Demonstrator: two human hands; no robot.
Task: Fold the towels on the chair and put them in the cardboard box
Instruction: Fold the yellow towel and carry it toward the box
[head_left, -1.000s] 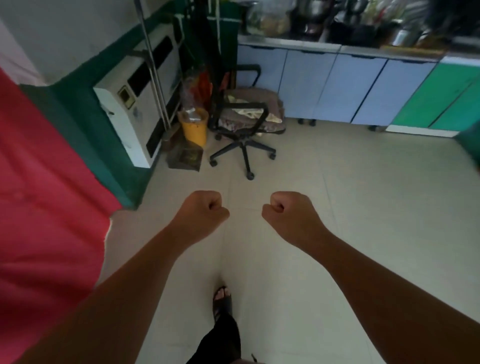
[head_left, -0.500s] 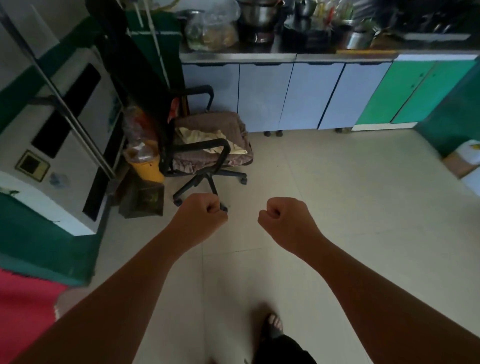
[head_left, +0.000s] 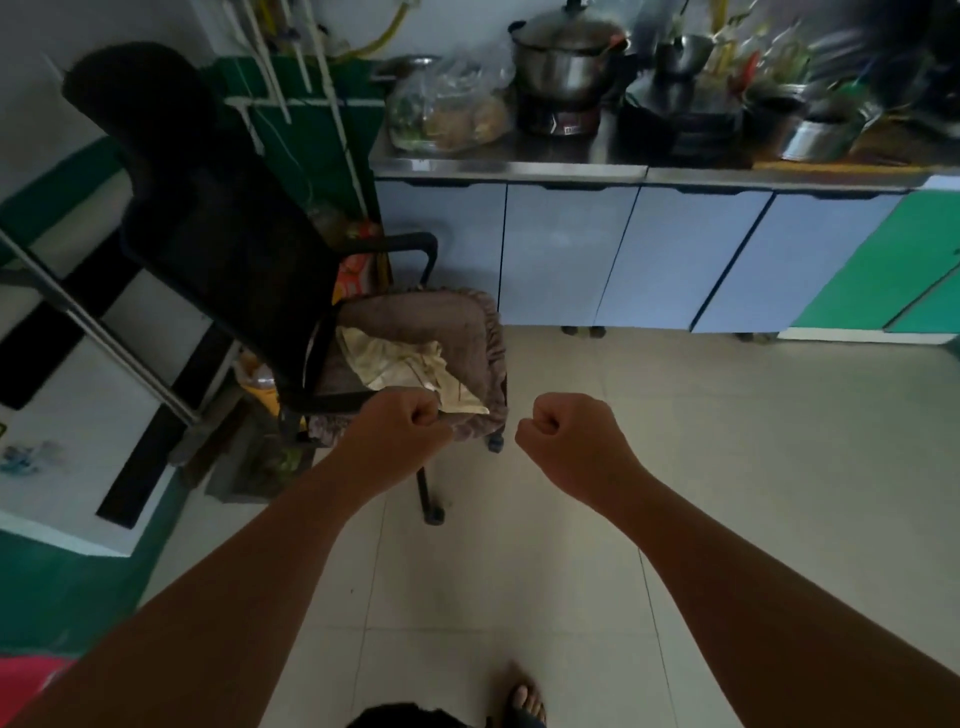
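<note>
A black office chair (head_left: 228, 249) stands at centre left, its seat covered by a brown towel (head_left: 441, 332). A crumpled pale yellow towel (head_left: 400, 366) lies on top of the brown one. My left hand (head_left: 402, 434) is a closed fist with nothing in it, held in front of the seat's near edge. My right hand (head_left: 563, 436) is also an empty fist, just right of the chair over the floor. No cardboard box is in view.
Blue cabinets (head_left: 623, 254) with a cluttered steel counter (head_left: 571, 161) of pots run along the back. A white appliance (head_left: 78, 395) and a metal pole (head_left: 98, 332) stand left of the chair. My sandalled foot (head_left: 527, 701) is on the tiled floor (head_left: 727, 467).
The view has closed in on the chair, which now looms large just beyond my fists. Both hands have stayed clenched and held out in front.
</note>
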